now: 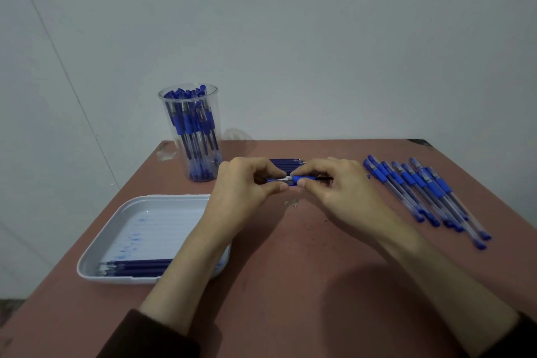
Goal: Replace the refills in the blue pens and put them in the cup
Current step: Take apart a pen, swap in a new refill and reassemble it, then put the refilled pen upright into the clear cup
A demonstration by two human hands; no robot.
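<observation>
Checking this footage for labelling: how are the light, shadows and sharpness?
Head view: dim, bluish light; a soft shadow darkens the near table; the wall seam at left leans, likely lens distortion; the pen between left hand and right hand looks soft, its small parts hard to read; no strong glare.

Fingers of the left hand and right hand cover most of the pen; its left end appears to be bare refill. The left forearm hides the right side of the tray. The hands partly hide the refill stack.
</observation>
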